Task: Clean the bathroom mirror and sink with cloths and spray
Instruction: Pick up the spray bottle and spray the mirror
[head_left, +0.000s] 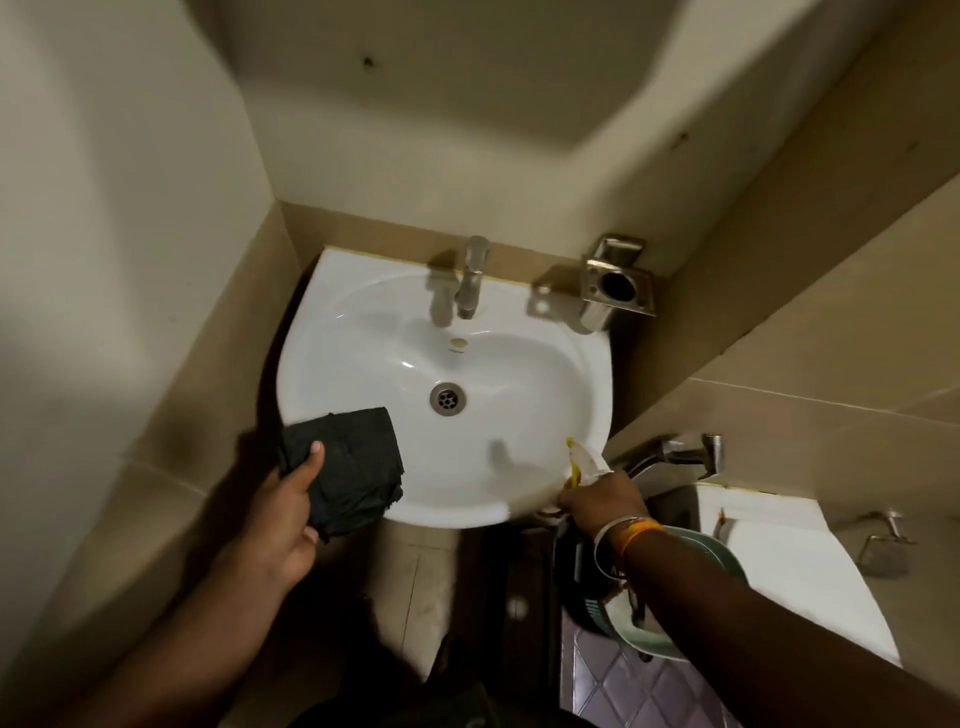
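A white wall-hung sink (363, 312) fills the middle of the view, with a steel tap (471, 280) at its back and a drain (447, 398) in the bowl. My left hand (291, 512) grips a folded black cloth (353, 467) over the sink's front left rim, thumb on top. My right hand (602, 501) holds a spray bottle with a white and yellow head (582, 462) at the front right rim, nozzle pointing into the bowl. The bottle's body is hidden behind my hand. The mirror (467, 67) is above, seen blurred.
A steel wall holder (618, 286) sticks out to the right of the tap. Lower right are a second tap (685, 454), a green bucket (722, 561) and a white fixture (789, 566). Beige tiled walls close in on the left and right.
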